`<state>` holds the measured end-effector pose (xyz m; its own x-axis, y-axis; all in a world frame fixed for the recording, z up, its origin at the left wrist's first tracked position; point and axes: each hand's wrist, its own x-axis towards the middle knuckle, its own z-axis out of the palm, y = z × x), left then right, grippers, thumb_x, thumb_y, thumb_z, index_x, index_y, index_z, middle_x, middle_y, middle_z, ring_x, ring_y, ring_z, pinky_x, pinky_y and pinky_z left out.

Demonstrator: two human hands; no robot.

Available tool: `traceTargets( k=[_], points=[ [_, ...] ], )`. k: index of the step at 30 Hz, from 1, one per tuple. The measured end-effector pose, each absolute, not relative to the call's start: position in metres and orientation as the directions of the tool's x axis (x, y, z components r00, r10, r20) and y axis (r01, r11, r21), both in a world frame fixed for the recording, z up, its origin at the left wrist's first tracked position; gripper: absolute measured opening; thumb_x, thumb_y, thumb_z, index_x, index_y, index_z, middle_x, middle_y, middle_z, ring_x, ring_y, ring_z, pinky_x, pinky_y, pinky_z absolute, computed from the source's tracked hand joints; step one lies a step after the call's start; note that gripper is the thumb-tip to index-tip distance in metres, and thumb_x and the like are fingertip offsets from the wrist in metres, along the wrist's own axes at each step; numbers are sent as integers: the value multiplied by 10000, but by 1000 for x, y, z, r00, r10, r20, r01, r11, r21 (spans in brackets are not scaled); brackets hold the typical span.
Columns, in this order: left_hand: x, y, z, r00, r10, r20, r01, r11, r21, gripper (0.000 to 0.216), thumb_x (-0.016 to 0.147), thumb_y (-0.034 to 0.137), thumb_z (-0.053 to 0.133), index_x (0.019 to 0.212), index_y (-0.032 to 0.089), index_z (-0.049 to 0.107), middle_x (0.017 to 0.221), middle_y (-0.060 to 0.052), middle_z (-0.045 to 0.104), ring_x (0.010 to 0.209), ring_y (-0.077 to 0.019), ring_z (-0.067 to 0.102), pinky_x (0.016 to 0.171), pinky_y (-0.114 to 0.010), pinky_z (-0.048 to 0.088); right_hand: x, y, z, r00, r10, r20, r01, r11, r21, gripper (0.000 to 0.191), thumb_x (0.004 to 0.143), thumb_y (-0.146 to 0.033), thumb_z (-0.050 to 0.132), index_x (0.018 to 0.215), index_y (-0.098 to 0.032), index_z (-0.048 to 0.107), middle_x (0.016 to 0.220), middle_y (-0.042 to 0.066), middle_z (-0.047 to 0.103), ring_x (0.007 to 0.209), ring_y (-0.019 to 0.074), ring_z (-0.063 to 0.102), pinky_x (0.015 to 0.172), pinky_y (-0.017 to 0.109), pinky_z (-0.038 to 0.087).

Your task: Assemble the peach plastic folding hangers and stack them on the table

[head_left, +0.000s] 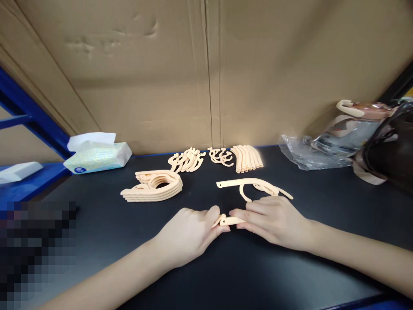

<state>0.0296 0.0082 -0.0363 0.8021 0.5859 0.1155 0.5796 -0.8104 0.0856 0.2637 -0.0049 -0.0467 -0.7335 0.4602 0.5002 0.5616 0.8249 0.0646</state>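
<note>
My left hand [193, 232] pinches a small beige plastic piece, mostly hidden by thumb and fingers. It meets the end of a beige hanger arm [231, 221] with a small hole, gripped in my right hand [277, 221]. Just beyond my right knuckles lie a longer hanger arm [248, 183] and a curved hook [244, 193], partly covered by that hand. Left of them is a stack of folded hangers [164, 191]. Behind sit a pile of short curved arms [187, 160], several loose hooks [221, 156] and a row of long arms [248, 158].
On the black table [193, 280], a tissue pack [100, 157] stands at the back left. A clear plastic bag [300, 153], a water bottle [342, 133] and a dark bag [390, 146] are at the right. Cardboard [161, 86] rises behind.
</note>
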Motion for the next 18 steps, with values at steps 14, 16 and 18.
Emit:
traceTargets(
  k=[14,16,18],
  points=[
    [30,8,-34,793,599,114,593,-801,84,323,998,410,229,757,218,328,543,33,555,419,-171,564,399,-251,210,264,-5,-47,-731,459,504,562,825,64,287,990,-308,401,1076,-165,634,666,-11,604,534,107,519,518,258,372],
    [30,7,-34,793,599,106,595,-800,72,312,997,402,245,759,218,330,548,34,561,423,-173,567,400,-252,209,263,-5,-46,-734,460,500,562,825,65,292,993,-309,391,1073,-167,633,665,-11,605,533,107,519,519,256,371],
    [30,7,-34,793,601,93,598,-799,63,297,995,392,268,763,218,332,558,34,571,433,-175,573,402,-254,213,264,-5,-46,-735,469,489,564,823,59,291,994,-309,388,1077,-169,629,675,-10,612,537,108,524,524,256,373]
  ],
)
